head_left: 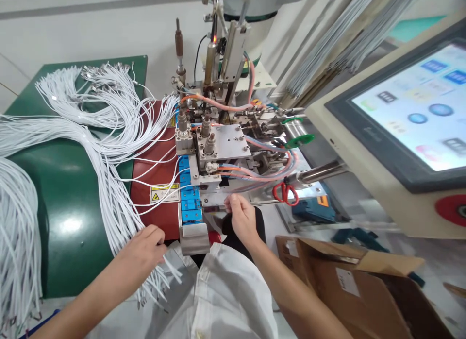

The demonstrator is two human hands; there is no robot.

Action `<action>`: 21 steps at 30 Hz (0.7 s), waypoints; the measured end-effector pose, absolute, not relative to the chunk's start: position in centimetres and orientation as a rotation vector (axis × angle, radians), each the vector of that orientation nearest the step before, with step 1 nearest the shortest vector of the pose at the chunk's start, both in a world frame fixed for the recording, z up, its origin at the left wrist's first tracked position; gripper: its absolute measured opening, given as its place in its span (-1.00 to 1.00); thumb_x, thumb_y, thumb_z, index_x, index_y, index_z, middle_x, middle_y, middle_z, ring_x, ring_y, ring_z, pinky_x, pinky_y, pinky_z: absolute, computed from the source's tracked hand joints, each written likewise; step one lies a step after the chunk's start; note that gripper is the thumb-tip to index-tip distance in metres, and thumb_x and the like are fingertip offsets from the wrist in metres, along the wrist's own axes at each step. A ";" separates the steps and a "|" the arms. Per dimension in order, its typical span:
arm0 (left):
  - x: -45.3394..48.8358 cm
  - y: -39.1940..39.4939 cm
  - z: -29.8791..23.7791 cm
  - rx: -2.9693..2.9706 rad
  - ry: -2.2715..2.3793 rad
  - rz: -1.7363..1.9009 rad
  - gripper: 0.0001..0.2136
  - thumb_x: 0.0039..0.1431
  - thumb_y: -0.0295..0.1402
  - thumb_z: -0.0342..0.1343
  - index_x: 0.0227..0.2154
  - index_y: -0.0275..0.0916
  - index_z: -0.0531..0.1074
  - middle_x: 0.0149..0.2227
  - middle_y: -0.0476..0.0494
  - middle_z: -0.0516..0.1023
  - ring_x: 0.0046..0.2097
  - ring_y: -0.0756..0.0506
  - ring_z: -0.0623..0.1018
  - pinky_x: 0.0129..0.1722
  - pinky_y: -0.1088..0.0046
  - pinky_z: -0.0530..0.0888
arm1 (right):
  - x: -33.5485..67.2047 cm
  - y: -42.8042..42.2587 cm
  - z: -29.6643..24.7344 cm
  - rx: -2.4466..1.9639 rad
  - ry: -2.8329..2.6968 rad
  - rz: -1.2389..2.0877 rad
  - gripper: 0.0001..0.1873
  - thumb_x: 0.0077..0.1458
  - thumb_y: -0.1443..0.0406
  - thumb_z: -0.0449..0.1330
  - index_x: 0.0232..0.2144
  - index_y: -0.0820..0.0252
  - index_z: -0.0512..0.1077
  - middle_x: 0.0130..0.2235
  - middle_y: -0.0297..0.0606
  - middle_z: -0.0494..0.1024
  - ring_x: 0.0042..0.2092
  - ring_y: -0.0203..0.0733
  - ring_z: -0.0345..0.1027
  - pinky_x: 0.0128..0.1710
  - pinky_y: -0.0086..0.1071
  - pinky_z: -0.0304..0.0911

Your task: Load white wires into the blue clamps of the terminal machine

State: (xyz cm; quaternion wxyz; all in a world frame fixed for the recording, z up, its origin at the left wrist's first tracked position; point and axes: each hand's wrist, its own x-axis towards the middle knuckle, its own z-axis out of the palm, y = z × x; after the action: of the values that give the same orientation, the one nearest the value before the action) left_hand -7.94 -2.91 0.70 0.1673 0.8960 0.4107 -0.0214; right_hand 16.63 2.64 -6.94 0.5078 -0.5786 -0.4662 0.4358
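Note:
My left hand point(145, 246) is closed around a bundle of thin white cables point(112, 198) at the near edge of the green table point(69, 212); their loose ends point(163, 278) stick out below my fingers. My right hand point(242, 217) is pinched shut at the front of the machine, just right of the blue fixture strip point(190, 198); what it holds is too small to name. Above it stands the metal assembly head point(218, 140) with orange and pink hoses.
More white cables point(94, 91) lie heaped at the back left. A red panel point(156, 169) carries a yellow warning label. Red-handled scissors point(286, 191) lie right of the machine. A touchscreen point(418, 106) stands at right, an open cardboard box point(349, 280) below it.

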 end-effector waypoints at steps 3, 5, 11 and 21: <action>-7.9 -2.9 1.1 2.460 1.165 -0.076 -0.86 0.13 -0.49 0.02 -0.51 -0.24 0.38 -0.40 -0.06 0.41 -0.30 -0.07 0.39 -0.29 0.37 0.35 | 16.5 2.3 -6.6 -1.380 -1.115 1.065 -0.60 0.12 0.10 -0.01 -0.64 0.20 0.26 -0.62 -0.40 0.24 -0.55 -0.34 0.11 -0.52 -0.44 0.06; -7.3 -2.4 1.0 2.353 1.181 0.095 -0.88 0.19 -0.43 -0.03 -0.41 -0.22 0.39 -0.37 -0.05 0.44 -0.30 -0.04 0.41 -0.28 0.42 0.36 | 16.2 1.8 -6.2 -1.344 -1.116 1.084 -0.60 0.12 0.11 0.00 -0.64 0.20 0.28 -0.63 -0.40 0.26 -0.55 -0.34 0.12 -0.53 -0.45 0.08; -3.7 -0.9 -0.1 2.148 1.433 0.680 -0.82 0.23 -0.37 -0.09 -0.25 -0.20 0.42 -0.32 -0.07 0.50 -0.28 -0.02 0.49 -0.25 0.46 0.42 | 15.4 -0.3 -4.2 -1.041 -1.224 1.160 -0.67 0.14 0.14 -0.01 -0.35 0.20 0.47 -0.46 -0.26 0.45 -0.47 -0.28 0.30 -0.49 -0.40 0.23; 0.1 -0.8 -1.1 1.688 1.449 0.898 -0.79 0.16 -0.34 0.02 -0.19 -0.20 0.47 -0.27 -0.11 0.55 -0.29 -0.04 0.54 -0.27 0.46 0.50 | 14.7 0.6 -2.5 -1.130 -1.236 1.135 -0.83 0.07 0.31 0.10 -0.46 0.16 0.48 -0.45 -0.27 0.48 -0.38 -0.26 0.37 -0.37 -0.39 0.29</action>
State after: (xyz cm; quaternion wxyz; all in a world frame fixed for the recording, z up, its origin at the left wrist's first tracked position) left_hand 0.06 -0.79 -1.11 0.3631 0.6556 0.5627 0.3488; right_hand 14.65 0.65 -2.51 0.5307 -0.4733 -0.5178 0.4757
